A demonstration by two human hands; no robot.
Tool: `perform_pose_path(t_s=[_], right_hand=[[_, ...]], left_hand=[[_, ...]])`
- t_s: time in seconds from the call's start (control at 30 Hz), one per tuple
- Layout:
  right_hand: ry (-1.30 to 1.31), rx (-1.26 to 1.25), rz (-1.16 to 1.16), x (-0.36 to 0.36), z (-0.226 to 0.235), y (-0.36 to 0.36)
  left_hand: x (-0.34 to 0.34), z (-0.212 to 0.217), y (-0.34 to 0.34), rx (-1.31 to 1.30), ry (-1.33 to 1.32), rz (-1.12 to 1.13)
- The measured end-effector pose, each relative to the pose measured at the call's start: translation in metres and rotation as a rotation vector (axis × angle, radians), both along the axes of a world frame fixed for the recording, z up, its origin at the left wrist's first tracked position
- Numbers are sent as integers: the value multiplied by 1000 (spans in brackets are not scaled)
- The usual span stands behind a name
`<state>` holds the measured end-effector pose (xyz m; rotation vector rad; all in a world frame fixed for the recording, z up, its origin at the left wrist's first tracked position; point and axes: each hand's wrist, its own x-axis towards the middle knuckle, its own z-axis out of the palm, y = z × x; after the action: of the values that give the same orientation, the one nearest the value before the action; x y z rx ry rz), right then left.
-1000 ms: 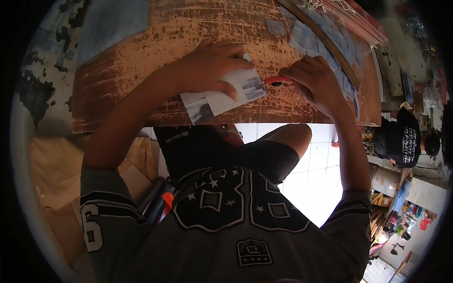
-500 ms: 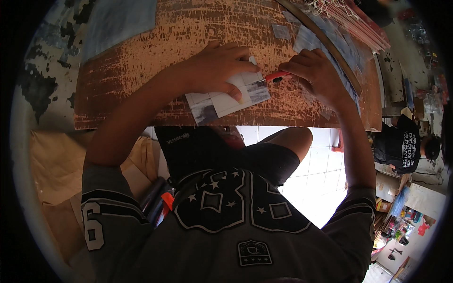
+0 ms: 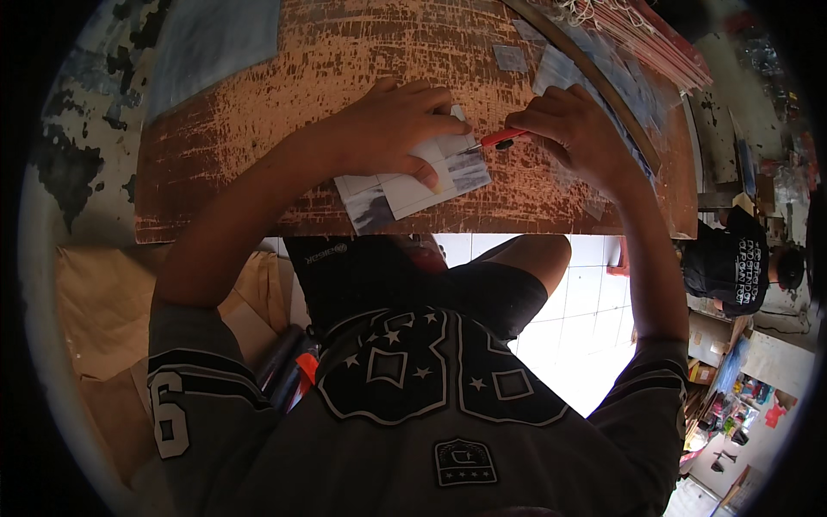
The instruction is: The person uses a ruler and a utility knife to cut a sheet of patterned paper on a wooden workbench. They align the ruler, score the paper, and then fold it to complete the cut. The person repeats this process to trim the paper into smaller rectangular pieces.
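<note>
My left hand (image 3: 392,129) lies spread over a white rectangular card (image 3: 409,196), fingers and thumb apart, pressing it down. Beneath the card is a sheet with a grey, cloudy pattern (image 3: 369,211), which shows at the lower left and along the right end. In my right hand (image 3: 568,129) is a slim red cutter knife (image 3: 502,136) with a small black part on its lower side. Its thin metal tip meets the patterned sheet at the card's right edge, close to my left fingers. The fingers of my right hand are closed around the handle.
The wooden table (image 3: 345,52) is worn and scratched. A bluish translucent sheet (image 3: 211,52) lies far left. Smaller sheet pieces (image 3: 511,58), a curved brown strip (image 3: 603,77) and a bundle of reddish sticks (image 3: 659,43) lie far right. Another person (image 3: 732,263) is off to the right.
The card and patterned sheet have shifted slightly left and toward me. My right hand and the knife have moved slightly left and away. My left hand still presses on the card.
</note>
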<state>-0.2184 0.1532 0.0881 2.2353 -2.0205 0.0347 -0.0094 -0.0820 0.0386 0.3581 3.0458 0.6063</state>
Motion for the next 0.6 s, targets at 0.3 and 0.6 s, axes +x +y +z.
perform_pose_path(t_s=[0.3,0.6], right_hand=[[-18,20,46,1,9,-3],[38,24,74,3,15,-9]], left_hand=[[0,3,2,2,-29,17],[0,1,2,-6,-4,6]])
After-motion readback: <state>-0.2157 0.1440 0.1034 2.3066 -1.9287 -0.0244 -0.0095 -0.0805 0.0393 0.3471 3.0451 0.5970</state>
